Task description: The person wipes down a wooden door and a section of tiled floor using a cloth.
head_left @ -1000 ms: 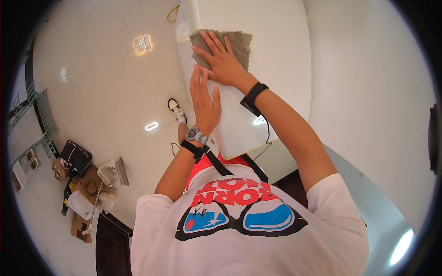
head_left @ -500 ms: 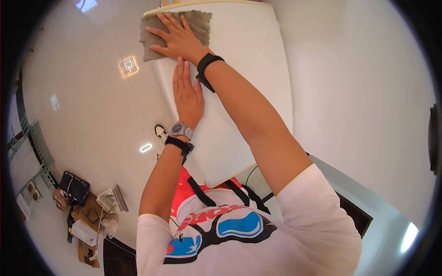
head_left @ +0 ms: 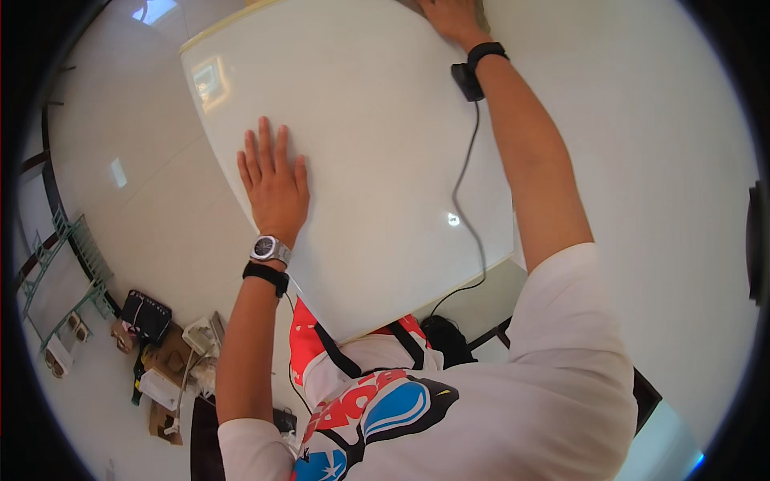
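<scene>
The left hand (head_left: 277,192) is lying palm down near the left edge of the white table (head_left: 377,160), its fingers straight and a little spread, holding nothing. The right hand (head_left: 457,20) is resting well apart from it, on the cloth (head_left: 483,14) at the top of the view; the edge is hiding its fingertips, so I cannot tell whether they are gripping. The right arm is forming a slight bend. The tabletop is looking smooth and glossy, and is reflecting a lamp. The cloth is showing only narrow grey-brown parts around the hand.
</scene>
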`<state>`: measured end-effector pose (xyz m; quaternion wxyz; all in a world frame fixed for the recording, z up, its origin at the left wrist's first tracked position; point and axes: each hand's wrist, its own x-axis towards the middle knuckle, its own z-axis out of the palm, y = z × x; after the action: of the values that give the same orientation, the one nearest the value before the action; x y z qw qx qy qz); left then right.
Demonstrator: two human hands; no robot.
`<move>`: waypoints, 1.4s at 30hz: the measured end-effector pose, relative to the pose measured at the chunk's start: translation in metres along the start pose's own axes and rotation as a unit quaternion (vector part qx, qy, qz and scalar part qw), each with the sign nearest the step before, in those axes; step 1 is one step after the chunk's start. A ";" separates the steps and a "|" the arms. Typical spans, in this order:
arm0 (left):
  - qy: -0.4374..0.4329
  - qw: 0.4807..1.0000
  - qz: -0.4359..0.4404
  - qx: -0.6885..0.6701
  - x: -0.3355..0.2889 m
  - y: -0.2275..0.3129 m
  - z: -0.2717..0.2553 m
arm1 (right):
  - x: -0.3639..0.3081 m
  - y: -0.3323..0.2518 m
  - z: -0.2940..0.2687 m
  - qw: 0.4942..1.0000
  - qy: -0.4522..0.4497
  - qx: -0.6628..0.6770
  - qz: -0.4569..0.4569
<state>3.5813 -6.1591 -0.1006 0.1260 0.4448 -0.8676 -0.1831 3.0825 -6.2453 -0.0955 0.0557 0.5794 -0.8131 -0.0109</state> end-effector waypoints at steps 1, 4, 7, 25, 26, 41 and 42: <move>-0.005 1.000 0.000 0.008 -0.002 0.016 0.006 | -0.005 0.023 -0.005 1.000 0.002 0.029 -0.010; 0.014 1.000 -0.001 0.026 -0.018 0.080 0.028 | -0.040 0.080 -0.026 0.997 -0.021 0.076 -0.009; 0.025 0.999 0.009 0.019 -0.036 0.163 0.053 | -0.097 0.160 -0.031 0.996 -0.031 0.079 0.003; 0.033 0.992 -0.060 0.109 -0.042 0.461 0.043 | -0.525 0.473 -0.167 0.983 -0.005 0.182 0.002; 0.051 0.989 -0.088 0.107 -0.033 0.458 0.061 | -0.526 0.486 -0.166 0.984 -0.006 0.176 0.008; -0.045 0.998 0.044 -0.002 -0.177 0.474 0.070 | -0.786 0.209 -0.255 0.912 -0.038 0.374 -0.164; -0.064 0.995 0.067 0.024 -0.216 0.519 0.069 | -0.800 0.219 -0.259 0.897 -0.078 0.400 -0.171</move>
<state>3.3019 -5.6894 0.0487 0.0717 0.3759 -0.9059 -0.1816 3.1613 -5.4070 0.1175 -0.2472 0.6798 -0.6393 0.2606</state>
